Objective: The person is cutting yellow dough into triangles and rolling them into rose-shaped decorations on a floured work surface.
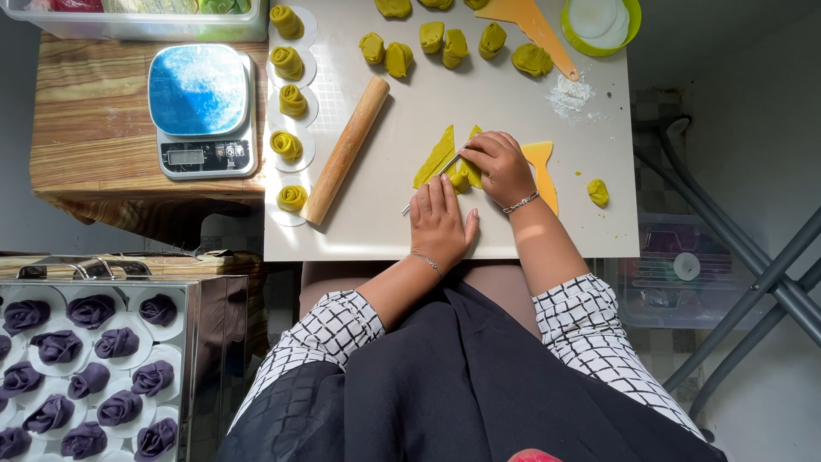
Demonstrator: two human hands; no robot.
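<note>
My right hand (500,165) grips a thin metal rod (421,192) that lies slanted across a flattened strip of green dough (434,156) on the pale mat (513,103). A small rolled piece of green dough (460,179) sits just under my right fingers. My left hand (440,222) rests flat on the mat, fingers together, right beside the rod's lower end. A yellow plastic scraper (542,171) lies partly under my right hand.
A wooden rolling pin (346,150) lies left of the dough. Rolled green dough pieces (291,103) sit on round papers along the mat's left edge, with more lumps (445,43) at the top. A kitchen scale (202,109) stands on the wooden table. Purple dough roses (85,376) fill a metal tray.
</note>
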